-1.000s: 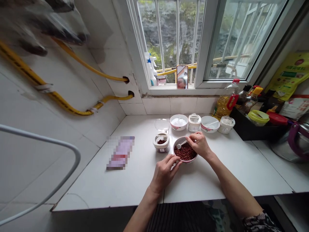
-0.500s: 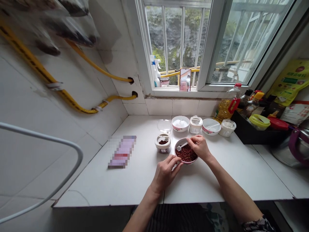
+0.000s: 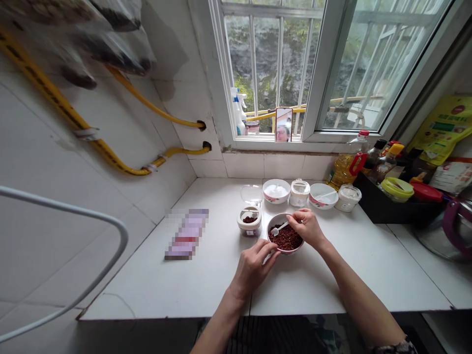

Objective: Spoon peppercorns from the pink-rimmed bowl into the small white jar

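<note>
bowl of dark red peppercorns (image 3: 285, 239) stands mid-worktop, toward the window edge. right hand (image 3: 308, 228) pinches a small white spoon (image 3: 279, 228) over it. left hand (image 3: 254, 266) grips the bowl's near rim. open lidded jar (image 3: 250, 221) just left of it. worktop (image 3: 206, 280) white.

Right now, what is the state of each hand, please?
Left hand: fingers closed on the rim of the pink round bowl of dark red grains.
Right hand: fingers closed on the small white plastic spoon.
</note>
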`<action>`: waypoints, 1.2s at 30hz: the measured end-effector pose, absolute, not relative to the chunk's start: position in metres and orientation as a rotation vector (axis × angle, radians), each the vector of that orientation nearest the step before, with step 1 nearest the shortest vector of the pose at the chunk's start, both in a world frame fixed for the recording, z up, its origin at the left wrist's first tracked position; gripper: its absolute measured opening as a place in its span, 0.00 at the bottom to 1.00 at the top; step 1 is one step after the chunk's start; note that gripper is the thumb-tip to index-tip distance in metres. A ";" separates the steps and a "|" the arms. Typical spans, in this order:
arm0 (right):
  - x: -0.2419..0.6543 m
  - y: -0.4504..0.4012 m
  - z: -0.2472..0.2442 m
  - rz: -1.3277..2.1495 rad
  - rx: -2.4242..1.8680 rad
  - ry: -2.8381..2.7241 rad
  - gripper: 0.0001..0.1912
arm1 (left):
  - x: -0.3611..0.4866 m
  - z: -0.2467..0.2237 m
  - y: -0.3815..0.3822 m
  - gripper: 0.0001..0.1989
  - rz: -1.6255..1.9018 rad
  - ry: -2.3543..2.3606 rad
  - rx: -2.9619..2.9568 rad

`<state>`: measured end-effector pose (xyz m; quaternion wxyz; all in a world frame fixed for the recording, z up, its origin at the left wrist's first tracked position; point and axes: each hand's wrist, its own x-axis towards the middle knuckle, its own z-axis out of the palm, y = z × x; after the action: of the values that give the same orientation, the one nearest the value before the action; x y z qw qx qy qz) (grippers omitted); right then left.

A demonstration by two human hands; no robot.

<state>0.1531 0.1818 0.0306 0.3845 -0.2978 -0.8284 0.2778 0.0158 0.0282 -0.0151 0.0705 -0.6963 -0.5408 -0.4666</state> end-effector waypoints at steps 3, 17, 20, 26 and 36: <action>0.153 0.181 0.030 0.768 -0.769 -2.103 0.26 | 0.016 -0.015 0.028 0.06 -1.408 -1.630 -2.091; 0.159 0.188 0.031 0.591 -0.782 -2.076 0.23 | 0.016 -0.014 0.028 0.05 -1.405 -1.598 -2.073; 0.159 0.191 0.026 0.515 -0.757 -2.078 0.23 | 0.016 -0.013 0.026 0.06 -1.388 -1.621 -2.069; 0.160 0.192 0.024 0.450 -0.725 -2.091 0.22 | 0.014 -0.015 0.025 0.10 -1.340 -1.786 -2.009; 0.159 0.188 0.024 0.450 -0.701 -2.080 0.22 | 0.015 -0.016 0.025 0.11 -1.291 -1.629 -1.908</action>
<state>0.1591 0.1882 0.0243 0.4354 -0.2818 -0.8357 0.1806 0.0151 0.0252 -0.0157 0.1592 -0.6677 -0.5701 -0.4516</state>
